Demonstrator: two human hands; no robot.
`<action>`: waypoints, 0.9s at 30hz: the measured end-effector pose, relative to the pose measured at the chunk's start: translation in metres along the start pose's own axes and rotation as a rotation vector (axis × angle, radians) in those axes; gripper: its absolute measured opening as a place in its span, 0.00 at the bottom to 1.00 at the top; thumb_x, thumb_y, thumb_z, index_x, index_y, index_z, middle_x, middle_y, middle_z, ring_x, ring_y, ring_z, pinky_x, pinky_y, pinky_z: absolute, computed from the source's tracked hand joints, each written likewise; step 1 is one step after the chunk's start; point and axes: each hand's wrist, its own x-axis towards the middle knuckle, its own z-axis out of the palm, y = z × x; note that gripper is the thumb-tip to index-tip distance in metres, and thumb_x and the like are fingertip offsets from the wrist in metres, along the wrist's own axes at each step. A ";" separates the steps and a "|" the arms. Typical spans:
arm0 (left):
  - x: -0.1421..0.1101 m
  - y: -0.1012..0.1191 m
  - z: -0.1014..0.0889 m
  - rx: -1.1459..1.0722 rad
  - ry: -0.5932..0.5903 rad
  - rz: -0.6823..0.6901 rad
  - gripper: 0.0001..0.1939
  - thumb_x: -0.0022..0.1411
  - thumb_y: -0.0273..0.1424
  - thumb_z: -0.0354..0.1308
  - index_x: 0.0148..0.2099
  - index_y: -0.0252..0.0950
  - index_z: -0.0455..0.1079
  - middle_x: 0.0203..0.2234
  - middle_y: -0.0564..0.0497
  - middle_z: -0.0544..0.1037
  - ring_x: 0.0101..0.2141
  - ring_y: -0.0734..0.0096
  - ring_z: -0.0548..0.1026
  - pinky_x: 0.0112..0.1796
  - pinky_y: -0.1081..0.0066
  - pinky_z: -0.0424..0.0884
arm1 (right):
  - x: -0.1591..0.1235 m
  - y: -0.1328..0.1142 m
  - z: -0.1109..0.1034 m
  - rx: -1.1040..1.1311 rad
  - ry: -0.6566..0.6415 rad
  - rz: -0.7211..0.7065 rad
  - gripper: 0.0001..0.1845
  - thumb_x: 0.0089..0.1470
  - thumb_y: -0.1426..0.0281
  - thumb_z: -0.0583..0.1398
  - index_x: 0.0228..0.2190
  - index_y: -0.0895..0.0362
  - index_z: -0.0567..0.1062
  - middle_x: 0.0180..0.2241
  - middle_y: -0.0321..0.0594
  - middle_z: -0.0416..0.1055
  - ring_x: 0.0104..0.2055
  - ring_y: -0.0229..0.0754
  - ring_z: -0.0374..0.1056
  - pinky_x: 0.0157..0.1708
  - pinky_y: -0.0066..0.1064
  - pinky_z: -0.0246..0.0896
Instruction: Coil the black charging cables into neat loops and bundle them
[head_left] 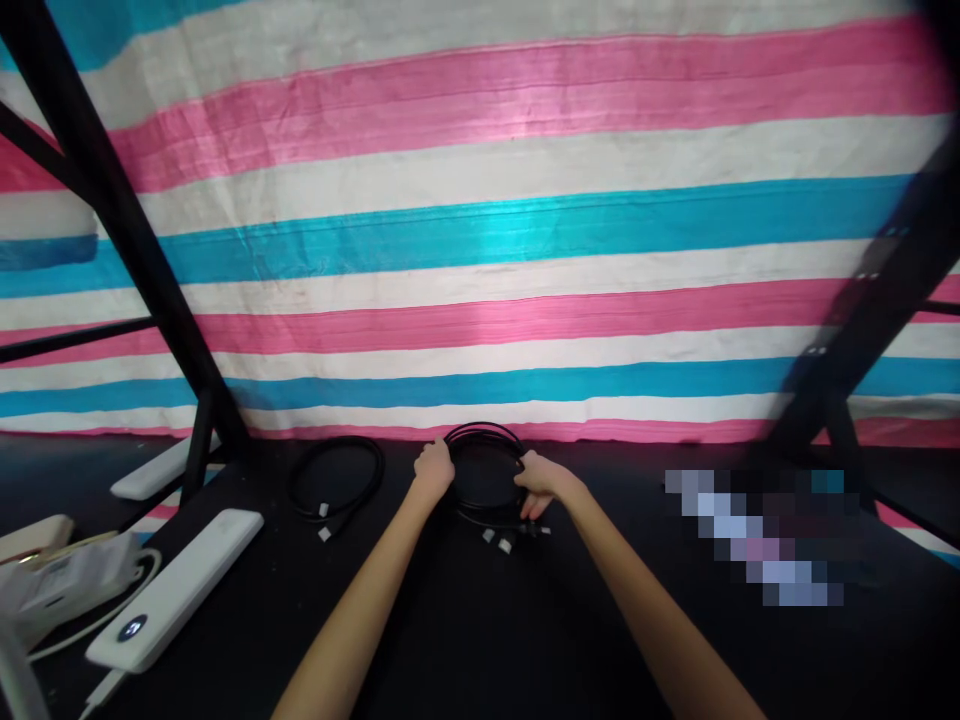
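A coiled black cable [486,428] lies on the black tabletop in front of me, wound in several loops. My left hand [434,470] is closed on the coil's left side. On the right side, my right hand [546,482] grips the loops between thumb and fingers, its lower fingers hanging down. Light-coloured connectors [505,546] stick out at the near side of the coil, below the right hand. To the left, apart from both hands, rests a second black cable [379,472] in a loose loop, with two pale plugs [324,534] at its ends.
A long white device [180,590] with a small round display lies at left, near a white adapter [82,580] with a cord. Black metal posts [135,240] slope up on both sides. Striped sheeting [480,230] hangs behind. A pixelated patch [754,540] covers something at right.
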 end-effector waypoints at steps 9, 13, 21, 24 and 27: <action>-0.003 0.001 0.001 0.047 0.082 0.130 0.20 0.62 0.35 0.54 0.55 0.36 0.63 0.51 0.43 0.68 0.48 0.61 0.70 0.47 0.56 0.70 | -0.019 0.001 -0.017 -0.164 0.261 0.040 0.14 0.53 0.74 0.58 0.42 0.67 0.69 0.32 0.54 0.75 0.26 0.44 0.74 0.28 0.32 0.69; -0.004 0.001 -0.002 0.064 0.074 0.129 0.18 0.62 0.35 0.55 0.53 0.34 0.65 0.50 0.44 0.69 0.48 0.61 0.70 0.47 0.55 0.69 | -0.024 -0.003 -0.020 -0.295 0.394 0.018 0.18 0.53 0.72 0.58 0.46 0.62 0.68 0.49 0.58 0.69 0.40 0.50 0.74 0.40 0.39 0.67; -0.001 -0.001 -0.002 0.088 0.057 0.094 0.17 0.62 0.36 0.55 0.51 0.34 0.66 0.48 0.44 0.71 0.46 0.63 0.71 0.46 0.56 0.70 | -0.012 0.001 -0.016 -0.377 0.454 -0.003 0.19 0.48 0.73 0.61 0.44 0.56 0.72 0.49 0.48 0.70 0.52 0.50 0.67 0.45 0.36 0.62; 0.004 -0.006 -0.001 0.098 0.049 0.081 0.17 0.62 0.36 0.55 0.51 0.33 0.66 0.47 0.44 0.71 0.46 0.63 0.71 0.46 0.56 0.70 | -0.008 0.004 -0.016 -0.377 0.498 0.013 0.26 0.46 0.71 0.63 0.49 0.57 0.68 0.52 0.51 0.67 0.54 0.52 0.65 0.46 0.37 0.61; 0.007 -0.010 -0.001 0.098 0.052 0.093 0.18 0.62 0.37 0.55 0.51 0.33 0.66 0.47 0.44 0.71 0.46 0.63 0.71 0.47 0.56 0.70 | -0.006 0.005 -0.016 -0.375 0.498 0.022 0.24 0.44 0.74 0.63 0.46 0.57 0.71 0.49 0.48 0.70 0.51 0.50 0.67 0.45 0.36 0.61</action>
